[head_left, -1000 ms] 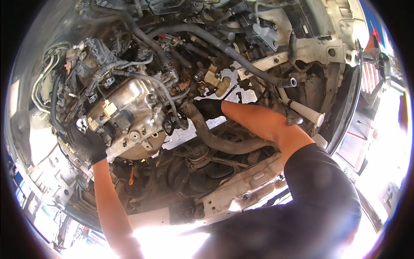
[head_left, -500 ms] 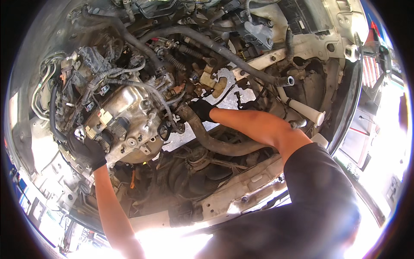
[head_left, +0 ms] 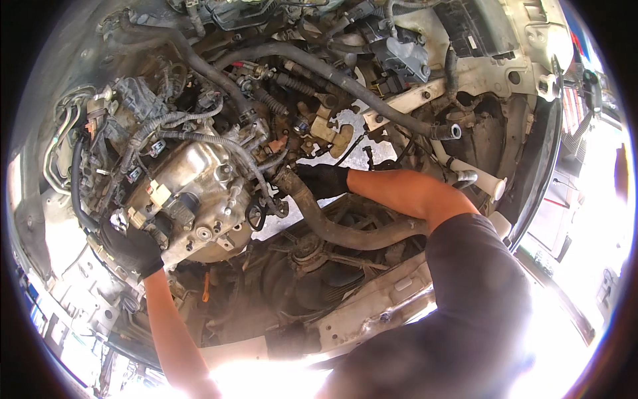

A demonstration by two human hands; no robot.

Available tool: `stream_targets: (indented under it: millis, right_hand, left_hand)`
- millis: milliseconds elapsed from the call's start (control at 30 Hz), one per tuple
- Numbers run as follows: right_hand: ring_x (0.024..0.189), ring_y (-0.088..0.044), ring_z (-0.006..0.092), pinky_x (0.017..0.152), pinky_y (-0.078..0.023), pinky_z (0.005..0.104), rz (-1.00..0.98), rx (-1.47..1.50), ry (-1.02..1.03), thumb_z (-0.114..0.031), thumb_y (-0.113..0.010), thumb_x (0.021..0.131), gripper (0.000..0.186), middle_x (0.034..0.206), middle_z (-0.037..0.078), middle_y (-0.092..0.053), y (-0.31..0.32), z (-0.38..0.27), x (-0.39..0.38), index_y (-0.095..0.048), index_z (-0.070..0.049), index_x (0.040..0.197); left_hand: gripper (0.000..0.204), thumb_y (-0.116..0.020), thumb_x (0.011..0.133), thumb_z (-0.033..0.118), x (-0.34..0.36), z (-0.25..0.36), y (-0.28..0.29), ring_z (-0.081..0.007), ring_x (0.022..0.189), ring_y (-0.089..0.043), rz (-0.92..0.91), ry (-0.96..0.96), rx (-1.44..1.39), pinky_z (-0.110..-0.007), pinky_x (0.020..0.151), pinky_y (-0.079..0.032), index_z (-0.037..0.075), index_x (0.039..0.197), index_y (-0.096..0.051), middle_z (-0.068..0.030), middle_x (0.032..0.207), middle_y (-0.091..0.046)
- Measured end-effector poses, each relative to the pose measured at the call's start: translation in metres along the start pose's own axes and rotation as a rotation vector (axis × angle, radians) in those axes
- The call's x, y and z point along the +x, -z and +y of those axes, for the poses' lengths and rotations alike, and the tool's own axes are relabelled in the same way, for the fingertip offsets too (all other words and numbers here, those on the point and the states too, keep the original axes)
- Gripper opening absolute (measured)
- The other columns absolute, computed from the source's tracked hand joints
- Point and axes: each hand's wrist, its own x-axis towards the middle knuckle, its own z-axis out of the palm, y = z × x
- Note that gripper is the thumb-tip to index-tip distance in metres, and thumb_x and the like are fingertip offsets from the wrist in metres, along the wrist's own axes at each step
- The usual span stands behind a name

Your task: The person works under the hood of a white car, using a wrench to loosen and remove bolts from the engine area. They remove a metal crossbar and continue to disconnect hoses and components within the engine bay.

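Both my hands wear black gloves and reach into a car's engine bay. My left hand [head_left: 133,247] is at the left end of the engine [head_left: 193,166], its fingers curled by a small shiny metal piece [head_left: 119,220]. What they close on is hidden. Beside it are a cream connector [head_left: 159,193] and a dark plug-like part [head_left: 183,211]. My right hand [head_left: 322,181] reaches down behind a thick, dirty radiator hose [head_left: 319,223], right of the engine. Its fingers are out of sight, so their hold cannot be seen.
A long black hose [head_left: 359,86] with an open end crosses the bay above my right forearm. The radiator fan [head_left: 309,279] lies nearer me, with the pale front crossmember [head_left: 379,296] beyond its right side. A white filler neck [head_left: 488,183] stands at right. Wiring looms [head_left: 143,133] run over the engine.
My right hand and wrist have shifted slightly to the right behind the hose, and the elbow has bent a little more. My left hand stays nearly in place. The view has shifted slightly.
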Motion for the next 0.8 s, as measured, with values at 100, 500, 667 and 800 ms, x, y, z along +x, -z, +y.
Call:
stream_targets:
  millis: [100, 500, 667, 800]
  right_hand:
    - [0.114, -0.054, 0.025, 0.095, -0.045, 0.0435, -0.101, 0.104, 0.049, -0.028, -0.045, 0.1, 0.034, 0.127, 0.01, -0.055, -0.003, 0.005, 0.002, -0.046, -0.012, 0.131]
    - [0.111, -0.054, 0.0219, 0.098, -0.042, 0.0406, -0.1, -0.455, 0.443, -0.022, -0.046, 0.1, 0.025, 0.12, 0.009, -0.058, 0.011, 0.02, 0.02, -0.054, -0.007, 0.118]
    - [0.113, -0.054, 0.0203, 0.099, -0.042, 0.0381, 0.048, -1.447, 0.718, -0.023, -0.047, 0.099, 0.026, 0.12, 0.008, -0.059, -0.002, 0.024, 0.012, -0.054, -0.006, 0.118]
    - [0.112, -0.056, 0.0186, 0.098, -0.043, 0.0363, 0.129, -2.296, 0.968, -0.022, -0.049, 0.098, 0.025, 0.12, 0.006, -0.06, -0.018, 0.013, 0.001, -0.056, -0.006, 0.116]
  left_hand:
    - [0.031, -0.055, 0.092, 0.019, -0.007, -0.017, -0.007, -0.0384, 0.109, -0.055, 0.041, -0.036, 0.082, -0.046, 0.094, -0.041, -0.001, 0.115, -0.057, -0.0216, 0.117, -0.059]
    - [0.043, -0.044, 0.094, 0.01, -0.021, -0.082, -0.021, -0.0368, 0.119, -0.05, -0.012, -0.095, 0.262, -0.045, 0.099, -0.042, 0.014, 0.137, -0.045, -0.0196, 0.131, -0.05]
    - [0.037, -0.047, 0.093, 0.011, -0.023, -0.091, -0.018, -0.0376, 0.113, -0.054, -0.017, -0.117, 0.286, -0.044, 0.095, -0.045, 0.011, 0.13, -0.051, -0.0207, 0.125, -0.053]
    - [0.029, -0.052, 0.09, 0.012, -0.021, -0.052, -0.009, -0.038, 0.107, -0.057, 0.0, -0.072, 0.301, -0.044, 0.091, -0.048, 0.008, 0.119, -0.057, -0.0214, 0.118, -0.057]
